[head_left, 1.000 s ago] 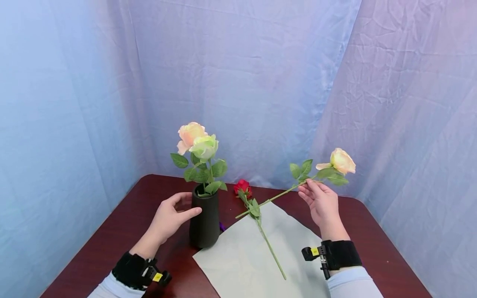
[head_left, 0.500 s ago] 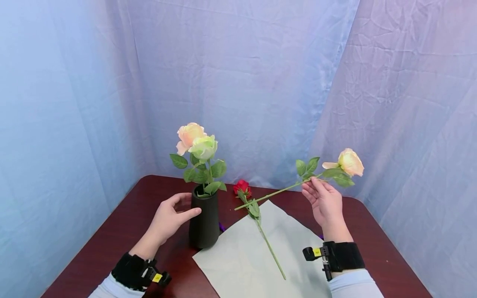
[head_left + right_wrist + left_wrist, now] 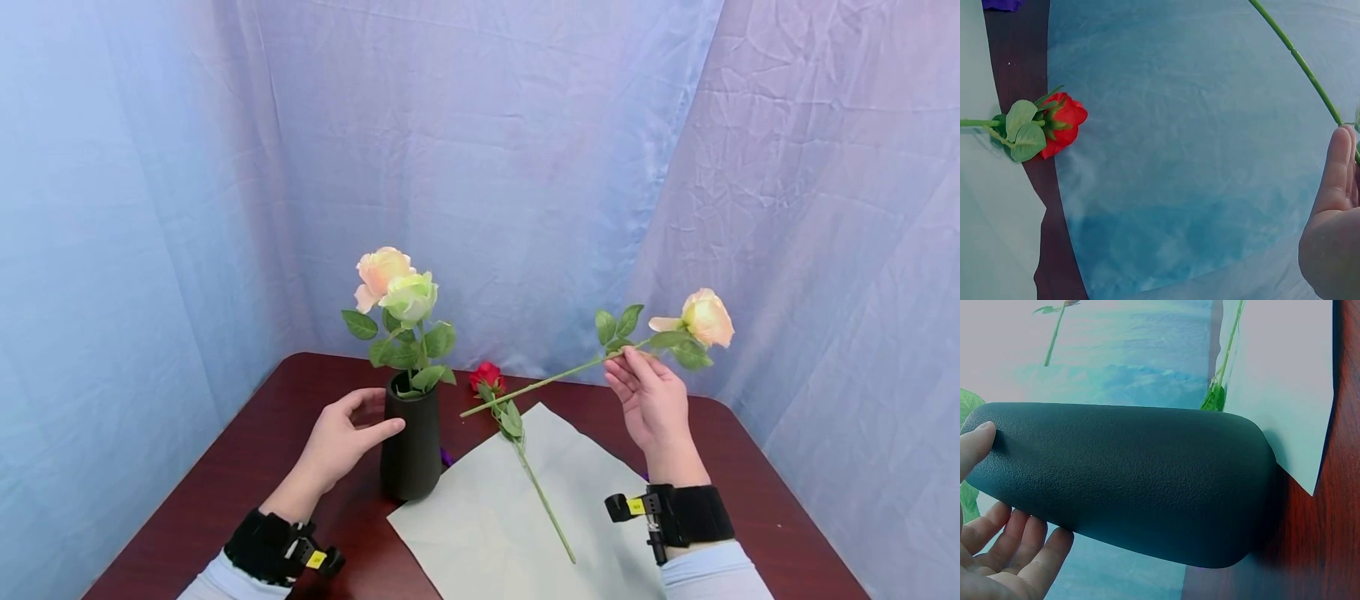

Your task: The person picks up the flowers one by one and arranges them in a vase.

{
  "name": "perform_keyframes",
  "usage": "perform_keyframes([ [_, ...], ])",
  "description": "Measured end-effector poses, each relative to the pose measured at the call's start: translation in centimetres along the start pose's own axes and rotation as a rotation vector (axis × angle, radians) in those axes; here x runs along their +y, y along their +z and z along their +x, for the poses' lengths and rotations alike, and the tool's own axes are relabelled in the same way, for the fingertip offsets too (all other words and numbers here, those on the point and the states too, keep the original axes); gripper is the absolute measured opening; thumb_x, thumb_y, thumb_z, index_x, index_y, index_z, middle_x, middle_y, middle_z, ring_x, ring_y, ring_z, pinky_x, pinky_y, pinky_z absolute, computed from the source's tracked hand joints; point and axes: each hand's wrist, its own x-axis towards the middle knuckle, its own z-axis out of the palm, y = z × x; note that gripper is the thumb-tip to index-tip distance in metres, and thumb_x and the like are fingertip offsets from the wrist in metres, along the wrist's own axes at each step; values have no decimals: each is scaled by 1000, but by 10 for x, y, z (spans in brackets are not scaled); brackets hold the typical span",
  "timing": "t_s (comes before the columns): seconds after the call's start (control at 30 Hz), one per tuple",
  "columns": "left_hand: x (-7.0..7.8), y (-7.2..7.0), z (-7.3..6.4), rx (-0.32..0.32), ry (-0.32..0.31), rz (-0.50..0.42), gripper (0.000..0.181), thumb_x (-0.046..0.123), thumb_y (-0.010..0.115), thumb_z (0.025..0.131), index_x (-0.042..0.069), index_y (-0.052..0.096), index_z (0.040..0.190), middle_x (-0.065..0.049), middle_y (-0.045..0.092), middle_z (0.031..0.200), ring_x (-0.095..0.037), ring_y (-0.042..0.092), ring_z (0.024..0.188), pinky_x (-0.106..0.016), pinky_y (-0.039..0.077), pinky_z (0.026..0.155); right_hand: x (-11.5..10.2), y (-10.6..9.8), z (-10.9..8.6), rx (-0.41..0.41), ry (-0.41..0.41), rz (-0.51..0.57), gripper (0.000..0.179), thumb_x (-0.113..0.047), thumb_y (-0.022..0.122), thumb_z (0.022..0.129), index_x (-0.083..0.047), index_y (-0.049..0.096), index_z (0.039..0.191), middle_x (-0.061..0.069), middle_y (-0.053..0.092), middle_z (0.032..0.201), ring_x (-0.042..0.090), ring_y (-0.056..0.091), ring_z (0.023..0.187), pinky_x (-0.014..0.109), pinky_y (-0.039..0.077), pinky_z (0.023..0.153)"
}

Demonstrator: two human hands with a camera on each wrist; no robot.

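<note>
My left hand [image 3: 339, 437] holds the black vase [image 3: 412, 450] near its rim, thumb on the near side and fingers round the far left side. Upright in the vase stand a pink rose [image 3: 381, 271] and a pale green rose [image 3: 410, 297], both with leaves. My right hand [image 3: 651, 408] pinches the stem of a peach-coloured rose [image 3: 707, 318] just below its leaves. That stem is raised and slants down leftward, its cut end over the leaves of a red rose [image 3: 487, 378]. In the right wrist view the thumb [image 3: 1335, 165] lies along the green stem [image 3: 1310, 75].
A pale sheet of paper [image 3: 487, 517] lies on the dark red table [image 3: 225, 467], with the red rose's stem across it. Something small and purple [image 3: 447, 457] shows beside the vase. Blue curtains [image 3: 480, 167] hang close behind and at both sides.
My right hand has moved slightly right and up with the peach-coloured rose, and its stem end has lifted and shifted a little left. My left hand and the vase stay in place.
</note>
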Motion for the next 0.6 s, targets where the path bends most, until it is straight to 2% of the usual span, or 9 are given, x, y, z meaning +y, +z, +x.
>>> perform_keyframes([
  [0.6,0,0,0,4,8,2,60,32,84,87,9,60,137,-10,66,125,-27,64,114,-39,56,90,1,35,-4,-82,-38,17,12,-9,64,101,-1,74,103,11,76,90,20,76,86,30,59,80],
])
